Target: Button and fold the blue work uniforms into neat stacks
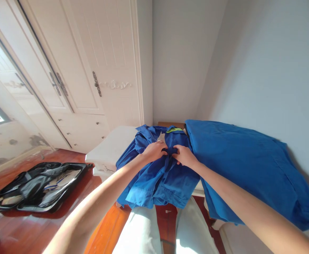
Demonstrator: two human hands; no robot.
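Note:
A blue work shirt (159, 180) with a yellow-green stripe near its collar lies on a white surface (112, 148) in front of me, its hem hanging over the near edge. My left hand (153, 151) pinches the shirt's front at the middle, fingers closed on the cloth. My right hand (184, 155) grips the same fold from the other side, fingers closed, the two hands almost touching.
A second large blue garment (249, 169) is spread to the right along the wall. An open black suitcase (35, 187) lies on the red wooden floor at left. White wardrobe doors (91, 70) stand behind. My pale trouser legs (143, 229) show below.

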